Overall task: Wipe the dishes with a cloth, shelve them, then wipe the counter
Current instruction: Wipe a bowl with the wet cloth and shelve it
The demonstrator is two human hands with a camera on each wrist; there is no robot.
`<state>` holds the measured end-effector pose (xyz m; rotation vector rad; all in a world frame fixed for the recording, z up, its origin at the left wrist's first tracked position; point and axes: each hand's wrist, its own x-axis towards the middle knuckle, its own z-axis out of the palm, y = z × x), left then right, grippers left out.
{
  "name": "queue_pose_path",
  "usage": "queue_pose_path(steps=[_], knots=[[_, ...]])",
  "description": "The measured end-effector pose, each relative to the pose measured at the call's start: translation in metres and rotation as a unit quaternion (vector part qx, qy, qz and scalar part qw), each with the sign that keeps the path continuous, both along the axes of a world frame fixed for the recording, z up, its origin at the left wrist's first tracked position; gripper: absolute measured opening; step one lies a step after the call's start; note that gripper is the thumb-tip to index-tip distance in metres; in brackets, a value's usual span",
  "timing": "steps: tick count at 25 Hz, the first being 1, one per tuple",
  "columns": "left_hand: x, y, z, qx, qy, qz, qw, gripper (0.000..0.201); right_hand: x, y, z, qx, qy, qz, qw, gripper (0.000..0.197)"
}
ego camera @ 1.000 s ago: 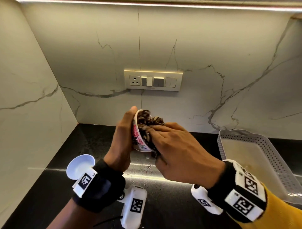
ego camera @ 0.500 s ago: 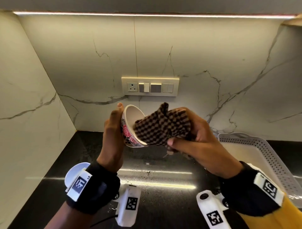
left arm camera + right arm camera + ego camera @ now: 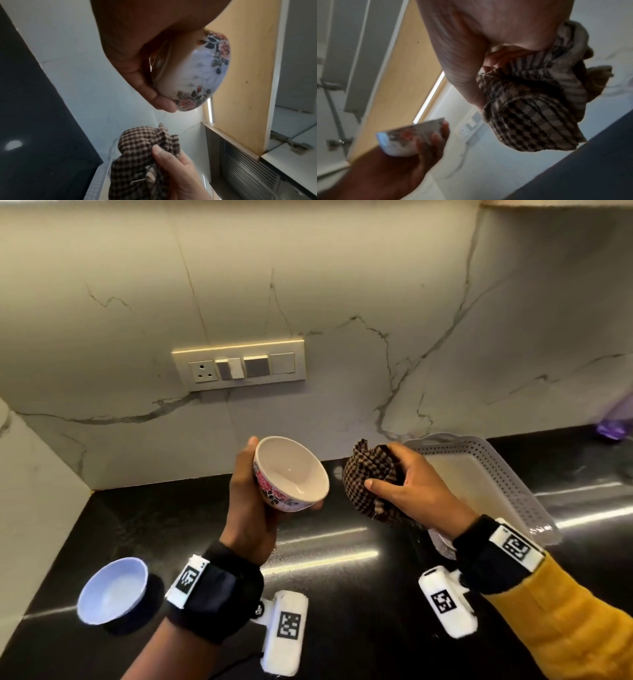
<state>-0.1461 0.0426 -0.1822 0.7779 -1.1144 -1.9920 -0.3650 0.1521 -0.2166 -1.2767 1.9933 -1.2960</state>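
The left hand [image 3: 251,508] cupped the floral bowl [image 3: 291,474] above the counter [image 3: 342,594] — mouth tilted rightward, probably wiped — while the right hand [image 3: 416,491] gripped the bunched cloth [image 3: 371,477] just beside it, apart.

My left hand [image 3: 248,505] grips a smooth glazed ceramic bowl [image 3: 291,474], my right hand [image 3: 416,491] bunches a coarse woven checked cloth [image 3: 368,474], above a glossy black stone counter [image 3: 342,577] and a matt perforated plastic tray [image 3: 507,470].
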Motion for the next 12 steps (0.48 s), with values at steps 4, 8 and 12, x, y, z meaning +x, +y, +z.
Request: queue_pose_path(steps=[4, 8, 12], knots=[[-0.029, 0.023, -0.016, 0.029, -0.008, -0.067, 0.997, 0.053, -0.063, 0.028, -0.041, 0.136, 0.155, -0.105, 0.973, 0.044], [-0.048, 0.04, -0.027, 0.043, -0.003, -0.104, 0.994, 0.058, -0.122, 0.049, -0.088, 0.276, 0.226, -0.184, 0.916, 0.045], [-0.062, 0.05, -0.032, 0.055, -0.005, -0.101, 0.993, 0.057, -0.139, 0.06, -0.14, 0.354, 0.182, -0.126, 0.909, 0.049]])
